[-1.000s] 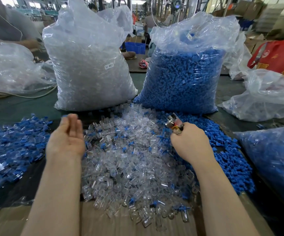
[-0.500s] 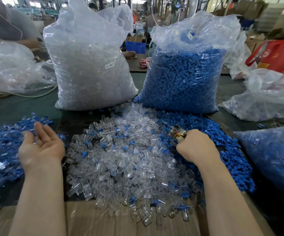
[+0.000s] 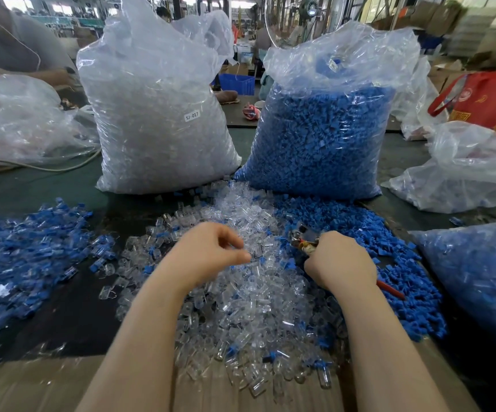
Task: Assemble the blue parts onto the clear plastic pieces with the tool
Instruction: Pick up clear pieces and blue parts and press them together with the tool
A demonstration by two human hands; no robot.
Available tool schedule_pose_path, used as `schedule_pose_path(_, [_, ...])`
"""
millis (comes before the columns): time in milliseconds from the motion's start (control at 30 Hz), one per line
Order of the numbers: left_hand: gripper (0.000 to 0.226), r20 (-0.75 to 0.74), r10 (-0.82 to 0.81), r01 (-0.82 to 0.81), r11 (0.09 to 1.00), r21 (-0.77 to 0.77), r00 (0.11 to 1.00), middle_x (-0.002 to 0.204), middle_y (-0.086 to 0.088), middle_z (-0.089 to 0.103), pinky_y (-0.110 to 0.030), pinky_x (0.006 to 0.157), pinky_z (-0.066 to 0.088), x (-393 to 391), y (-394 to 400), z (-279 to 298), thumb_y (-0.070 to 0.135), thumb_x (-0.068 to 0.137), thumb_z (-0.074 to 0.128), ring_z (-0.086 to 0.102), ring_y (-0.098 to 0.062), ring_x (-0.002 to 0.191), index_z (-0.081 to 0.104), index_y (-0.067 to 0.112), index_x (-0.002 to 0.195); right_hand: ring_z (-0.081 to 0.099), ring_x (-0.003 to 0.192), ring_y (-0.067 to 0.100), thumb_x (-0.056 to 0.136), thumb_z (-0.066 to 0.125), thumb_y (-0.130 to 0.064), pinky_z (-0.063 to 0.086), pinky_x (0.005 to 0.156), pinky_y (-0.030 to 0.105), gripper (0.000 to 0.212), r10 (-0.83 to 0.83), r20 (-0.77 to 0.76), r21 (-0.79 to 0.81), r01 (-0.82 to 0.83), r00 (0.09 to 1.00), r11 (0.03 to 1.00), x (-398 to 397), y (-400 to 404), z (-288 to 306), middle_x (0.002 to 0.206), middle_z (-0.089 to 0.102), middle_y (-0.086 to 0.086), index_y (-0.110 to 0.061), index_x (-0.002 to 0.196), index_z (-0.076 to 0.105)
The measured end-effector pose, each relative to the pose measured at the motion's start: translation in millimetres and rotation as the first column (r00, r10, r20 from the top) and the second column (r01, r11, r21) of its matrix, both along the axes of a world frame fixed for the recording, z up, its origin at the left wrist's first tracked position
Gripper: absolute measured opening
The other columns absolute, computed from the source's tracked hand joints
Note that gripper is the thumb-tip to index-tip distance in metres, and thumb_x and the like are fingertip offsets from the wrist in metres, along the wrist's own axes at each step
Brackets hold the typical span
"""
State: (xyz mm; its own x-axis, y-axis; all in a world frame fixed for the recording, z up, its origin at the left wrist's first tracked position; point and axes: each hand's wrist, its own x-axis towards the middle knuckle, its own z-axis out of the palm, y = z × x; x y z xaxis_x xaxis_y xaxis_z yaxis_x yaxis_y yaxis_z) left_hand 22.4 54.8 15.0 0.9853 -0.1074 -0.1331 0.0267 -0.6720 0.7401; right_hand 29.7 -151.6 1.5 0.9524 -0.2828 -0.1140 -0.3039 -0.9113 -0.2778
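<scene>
We judge much work left: at frame left lies a heap of assembled blue-and-clear pieces (image 3: 24,257), while our left hand (image 3: 208,254) curls its fingers (image 3: 235,257) over the loose clear plastic pile (image 3: 249,298), what they pinch unclear, and our right hand (image 3: 340,264) grips the red-handled metal pliers (image 3: 304,239) beside the scattered small blue parts (image 3: 368,233).

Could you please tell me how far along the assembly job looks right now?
Done: a pile of assembled blue-and-clear pieces lies at left. In hand: the right hand grips the tool; the left hand reaches into the loose clear pieces. Left: two nearly full bags, clear pieces and blue parts.
</scene>
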Motion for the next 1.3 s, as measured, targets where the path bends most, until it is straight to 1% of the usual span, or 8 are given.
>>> schedule_pose_path(100, [0.019, 0.018, -0.016, 0.012, 0.983, 0.181, 1.000, 0.081, 0.016, 0.065, -0.021, 0.068, 0.046, 2.0, -9.2, -3.1, 0.038, 0.079, 0.080, 0.059, 0.001, 0.077, 0.062, 0.035, 0.076, 0.044, 0.060, 0.018, 0.083, 0.060, -0.021, 0.031, 0.048, 0.028, 0.023, -0.004, 0.028, -0.020, 0.005, 1.000, 1.000, -0.9, 2.4, -0.3, 0.073, 0.049, 0.001, -0.019, 0.073, 0.039])
schedule_pose_path(267, [0.017, 0.050, -0.012, 0.001, 0.977, 0.213, 0.999, 0.073, 0.015, 0.068, -0.017, 0.062, 0.045, 4.2, -7.8, -3.3, 0.027, 0.082, 0.078, 0.063, 0.002, 0.070, 0.066, 0.034, 0.072, 0.043, 0.059, 0.017, 0.083, 0.059, -0.021, 0.028, 0.046, 0.027, 0.020, -0.015, 0.058, -0.006, 0.016, 0.998, 1.000, -0.1, 1.7, 0.9, 0.073, 0.048, 0.001, -0.019, 0.074, 0.041])
schedule_pose_path(400, [0.011, 0.057, -0.038, 0.025, 0.976, 0.216, 0.998, 0.084, 0.017, 0.066, -0.013, 0.061, 0.042, 3.7, -2.8, -3.9, 0.024, 0.086, 0.074, 0.061, 0.003, 0.075, 0.069, 0.032, 0.092, 0.045, 0.062, 0.017, 0.082, 0.060, -0.025, 0.026, 0.048, 0.027, 0.018, 0.006, 0.153, 0.050, -0.013, 0.988, 0.999, 1.3, -2.7, 1.4, 0.075, 0.049, -0.001, -0.020, 0.078, 0.043])
schedule_pose_path(533, [0.026, 0.103, -0.056, 0.032, 0.976, 0.214, 0.993, 0.090, 0.015, 0.062, -0.017, 0.064, 0.044, 5.3, -3.1, -3.9, 0.022, 0.093, 0.064, 0.060, 0.000, 0.076, 0.066, 0.025, 0.119, 0.047, 0.064, 0.015, 0.080, 0.058, -0.025, 0.029, 0.050, 0.028, 0.012, 0.000, 0.245, 0.171, -0.043, 0.970, 0.984, 4.0, -2.5, 2.2, 0.076, 0.054, -0.001, -0.021, 0.082, 0.047])
schedule_pose_path(700, [0.025, 0.114, 0.003, -0.001, 1.000, -0.018, 0.994, 0.082, 0.010, 0.066, -0.024, 0.055, 0.055, 4.1, -6.8, -1.9, 0.019, 0.099, 0.055, 0.064, -0.010, 0.063, 0.064, 0.026, 0.121, 0.052, 0.073, 0.022, 0.086, 0.061, -0.035, 0.041, 0.064, 0.034, 0.017, -0.004, 0.313, 0.209, -0.064, 0.950, 0.976, 6.6, 0.3, 1.7, 0.083, 0.059, -0.001, -0.020, 0.093, 0.055])
schedule_pose_path(900, [0.011, 0.073, 0.161, -0.114, 0.896, -0.428, 0.984, 0.079, 0.001, 0.072, -0.032, 0.072, 0.060, 2.5, -13.6, 3.9, 0.008, 0.089, 0.069, 0.071, -0.013, 0.072, 0.068, 0.017, 0.095, 0.062, 0.085, 0.024, 0.084, 0.071, -0.034, 0.052, 0.079, 0.043, 0.013, -0.075, 0.427, 0.459, -0.144, 0.901, 0.877, 3.5, 5.0, 8.7, 0.086, 0.067, -0.002, -0.023, 0.088, 0.065])
schedule_pose_path(1033, [0.011, 0.033, 0.220, -0.148, 0.750, -0.645, 0.975, 0.072, -0.003, 0.074, -0.025, 0.068, 0.060, 0.5, -21.4, 5.5, 0.008, 0.080, 0.078, 0.073, -0.016, 0.072, 0.070, 0.009, 0.087, 0.063, 0.079, 0.015, 0.081, 0.076, -0.031, 0.053, 0.078, 0.040, 0.015, -0.132, 0.467, 0.570, -0.183, 0.874, 0.801, 2.3, 9.3, 11.9, 0.078, 0.067, -0.011, -0.029, 0.075, 0.063])
schedule_pose_path(1300, [0.006, -0.019, 0.333, -0.233, 0.616, -0.753, 0.943, 0.069, 0.003, 0.074, -0.018, 0.062, 0.055, -0.4, -36.9, 4.0, 0.018, 0.080, 0.079, 0.069, -0.008, 0.066, 0.074, 0.017, 0.080, 0.054, 0.055, -0.002, 0.087, 0.072, -0.021, 0.042, 0.059, 0.026, 0.007, -0.054, 0.558, 0.626, -0.377, 0.828, 0.683, -0.7, 13.1, 11.8, 0.067, 0.066, -0.019, -0.027, 0.084, 0.071])
